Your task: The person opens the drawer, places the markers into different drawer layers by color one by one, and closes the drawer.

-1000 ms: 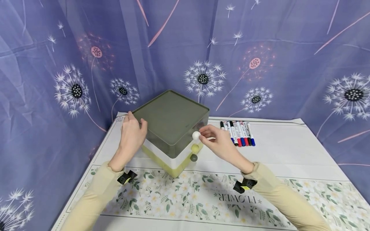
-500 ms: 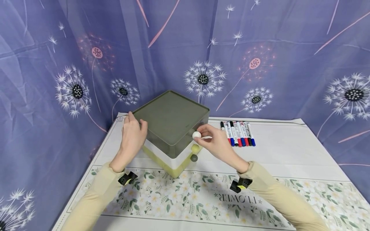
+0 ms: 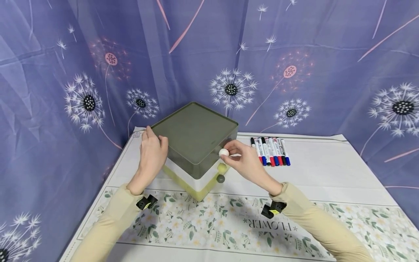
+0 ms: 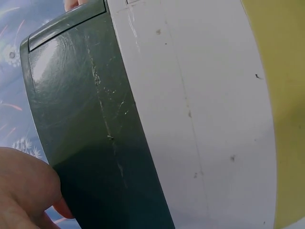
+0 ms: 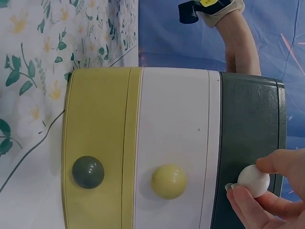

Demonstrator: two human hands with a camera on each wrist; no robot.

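Head view: right fingers pinch the white knob of a tiered box; left fingers spread against it; interior hidden.

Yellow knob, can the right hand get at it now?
Probably yes: the right hand pinches the white knob just above and must let go first, but nothing covers the yellow knob.

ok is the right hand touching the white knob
Touching: the right wrist view shows the right hand pinching the white knob from both sides.
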